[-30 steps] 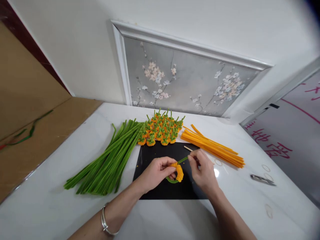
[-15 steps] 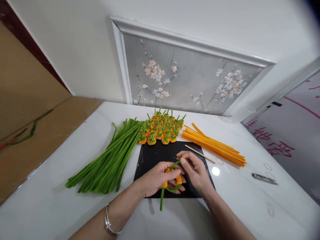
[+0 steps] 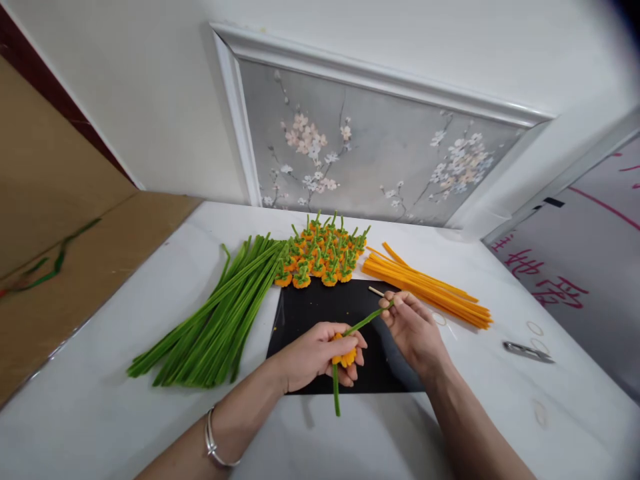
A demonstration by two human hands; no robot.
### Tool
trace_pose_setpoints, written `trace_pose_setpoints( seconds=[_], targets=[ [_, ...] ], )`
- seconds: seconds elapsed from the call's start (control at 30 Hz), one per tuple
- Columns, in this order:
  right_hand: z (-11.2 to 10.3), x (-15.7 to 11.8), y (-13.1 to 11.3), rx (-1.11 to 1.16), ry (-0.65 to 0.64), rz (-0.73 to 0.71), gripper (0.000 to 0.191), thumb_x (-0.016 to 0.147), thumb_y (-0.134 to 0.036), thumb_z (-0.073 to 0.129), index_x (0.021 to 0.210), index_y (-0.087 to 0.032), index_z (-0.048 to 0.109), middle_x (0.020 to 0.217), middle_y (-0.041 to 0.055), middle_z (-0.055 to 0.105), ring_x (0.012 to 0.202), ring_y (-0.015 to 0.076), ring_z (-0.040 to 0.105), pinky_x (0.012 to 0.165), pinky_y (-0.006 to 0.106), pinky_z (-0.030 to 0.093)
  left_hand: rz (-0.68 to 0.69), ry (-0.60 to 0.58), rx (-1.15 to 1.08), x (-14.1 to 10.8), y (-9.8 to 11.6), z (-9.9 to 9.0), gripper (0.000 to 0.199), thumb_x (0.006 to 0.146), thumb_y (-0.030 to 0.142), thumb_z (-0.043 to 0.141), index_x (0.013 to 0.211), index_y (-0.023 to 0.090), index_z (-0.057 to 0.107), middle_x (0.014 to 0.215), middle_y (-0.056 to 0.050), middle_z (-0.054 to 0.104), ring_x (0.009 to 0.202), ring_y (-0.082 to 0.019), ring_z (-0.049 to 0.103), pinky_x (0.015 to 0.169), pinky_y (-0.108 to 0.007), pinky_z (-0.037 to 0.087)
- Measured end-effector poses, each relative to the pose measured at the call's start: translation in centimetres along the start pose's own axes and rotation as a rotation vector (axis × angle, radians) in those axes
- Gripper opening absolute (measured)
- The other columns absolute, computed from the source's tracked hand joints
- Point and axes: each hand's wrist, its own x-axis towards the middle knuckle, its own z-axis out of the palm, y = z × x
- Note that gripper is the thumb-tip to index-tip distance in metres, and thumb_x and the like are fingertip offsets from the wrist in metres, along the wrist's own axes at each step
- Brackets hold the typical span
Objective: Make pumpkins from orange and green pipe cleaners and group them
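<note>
Over the black mat [image 3: 310,307], my left hand [image 3: 317,357] is closed around an orange pipe-cleaner flower [image 3: 345,358], thumb lying across it. A green pipe cleaner [image 3: 367,320] runs through the flower; one end sticks out below it toward me. My right hand [image 3: 413,327] pinches the other end, up and to the right, and that stretch looks straight and taut. Part of the flower is hidden under the left thumb and fingers. Just behind my right fingertips, a thin wooden stick [image 3: 376,291] lies partly covered.
Several finished orange flowers with green stems [image 3: 325,253] stand behind the mat. Green pipe cleaners [image 3: 215,320] lie heaped on the left, orange ones [image 3: 425,290] on the right. Thread snips [image 3: 527,351] and rubber bands [image 3: 535,328] rest farther right on the white table [image 3: 480,413].
My right hand has moved right and slightly up, drawing the green pipe cleaner out longer. The loop below the flower is gone. My left hand stays nearly in place.
</note>
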Motion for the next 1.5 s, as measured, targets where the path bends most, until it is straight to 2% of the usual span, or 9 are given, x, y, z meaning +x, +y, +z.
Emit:
trace_pose_setpoints(
  seconds=[0.17,0.3,0.43,0.6,0.97,1.1,1.23,1.4,1.5],
  targets=[
    [-1.3,0.2,-0.5,-0.332,0.008,-0.166,0.019,0.078,-0.034,0.068,0.073,-0.02,0.056,0.085,0.0,0.056,0.075,0.013,0.058,0.066,0.027,0.05,0.045,0.046,-0.119,0.0,0.6,-0.2,0.031,0.09,0.043,0.053,0.108,0.018,0.054,0.074,-0.002,0.056,0.047,-0.003,0.04,0.039,-0.012,0.019],
    [-1.3,-0.6,-1.2,-1.041,0.06,-0.65,0.017,0.086,-0.029,0.057,0.102,-0.021,0.058,0.1,0.0073,0.062,0.094,0.0229,0.059,0.084,0.042,0.048,0.041,0.094,-0.177,0.0,1.0,-0.6,0.041,0.09,0.05,0.049,0.111,0.015,0.053,0.074,-0.005,0.056,0.048,-0.005,0.04,0.039,-0.014,0.011],
    [0.1,-1.8,-1.4,-1.371,-0.185,-0.964,0.028,0.087,-0.021,0.055,0.115,-0.023,0.06,0.12,0.0105,0.06,0.115,0.0281,0.052,0.098,0.048,0.04,0.051,0.123,-0.15,0.1,0.9,-0.7,0.043,0.088,0.05,0.052,0.11,0.013,0.054,0.077,-0.006,0.058,0.049,-0.006,0.043,0.038,-0.016,0.011],
    [1.0,-2.0,-0.1,-1.445,-0.454,-0.763,0.022,0.094,-0.02,0.048,0.108,-0.023,0.064,0.097,0.0075,0.069,0.089,0.0205,0.064,0.079,0.035,0.049,0.098,0.125,-0.042,0.3,0.6,-0.4,0.036,0.091,0.048,0.047,0.106,0.016,0.054,0.076,-0.005,0.06,0.051,-0.007,0.048,0.04,-0.016,0.014],
    [0.5,-2.4,0.6,-1.432,-0.431,-0.716,0.021,0.091,-0.012,0.043,0.088,-0.02,0.062,0.088,0.0077,0.064,0.077,0.0162,0.064,0.071,0.026,0.051,0.022,0.247,0.121,0.2,1.0,0.3,0.023,0.083,0.035,0.052,0.071,0.015,0.054,0.066,-0.004,0.064,0.051,-0.008,0.049,0.045,-0.015,0.03],
    [0.4,-2.6,0.1,-1.461,-0.361,-0.765,0.021,0.091,-0.012,0.044,0.091,-0.02,0.063,0.089,0.0072,0.065,0.078,0.0164,0.064,0.069,0.026,0.051,0.058,0.262,0.14,0.0,1.4,0.4,0.021,0.078,0.028,0.051,0.064,0.013,0.055,0.057,-0.003,0.059,0.045,-0.006,0.043,0.039,-0.015,0.019],
    [0.3,-2.5,-0.5,-1.446,-0.303,-0.754,0.019,0.091,-0.016,0.045,0.091,-0.021,0.063,0.087,0.0065,0.065,0.075,0.0171,0.065,0.068,0.027,0.052,0.11,0.226,0.12,-0.2,1.6,0.1,0.027,0.08,0.034,0.055,0.068,0.01,0.061,0.057,-0.001,0.055,0.041,-0.003,0.031,0.038,-0.018,0.011],
    [0.2,-2.2,-0.5,-1.395,-0.448,-0.627,0.025,0.093,-0.018,0.046,0.112,-0.024,0.061,0.108,0.0087,0.064,0.09,0.0198,0.065,0.079,0.032,0.054,0.131,0.275,0.087,-0.2,1.6,-0.3,0.035,0.078,0.047,0.064,0.086,0.013,0.061,0.062,0.002,0.053,0.042,-0.002,0.032,0.039,-0.018,0.012],
    [0.2,-2.1,0.0,-1.288,-0.53,-0.518,0.033,0.091,-0.022,0.052,0.123,-0.026,0.055,0.119,0.0093,0.059,0.076,0.0156,0.065,0.072,0.03,0.057,0.158,0.289,0.119,-0.1,1.5,-0.4,0.033,0.08,0.048,0.063,0.088,0.017,0.052,0.061,0.006,0.049,0.041,-0.003,0.033,0.039,-0.017,0.014]
  ],
)
